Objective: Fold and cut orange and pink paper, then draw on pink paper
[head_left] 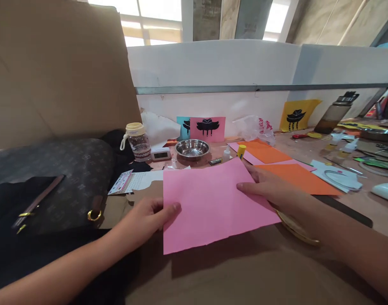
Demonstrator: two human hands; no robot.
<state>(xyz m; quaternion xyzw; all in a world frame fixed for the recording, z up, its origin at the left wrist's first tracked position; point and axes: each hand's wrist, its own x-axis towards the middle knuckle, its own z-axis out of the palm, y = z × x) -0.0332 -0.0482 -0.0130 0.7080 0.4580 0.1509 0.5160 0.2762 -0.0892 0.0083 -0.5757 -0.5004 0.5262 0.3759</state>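
A sheet of pink paper [209,207] is held up in front of me, above the brown work surface. My left hand [155,216] pinches its left edge, thumb on the front face. On the upper right side, my right hand [260,182] grips the same sheet, also with the thumb on top and the other fingers behind it. The sheet's lower edge looks slightly uneven. Beyond its top edge stand a small glue bottle [226,154] and a yellow-capped glue stick [241,151]. Under my right forearm, a round gold-rimmed object [297,231] is partly hidden.
A metal bowl [193,149], a drink bottle [138,142] and a small digital clock [160,154] stand behind. Orange sheets [298,178] lie to the right. Cards with black cutouts, one pink [207,129], lean on the wall. A patterned bag [54,182] sits left.
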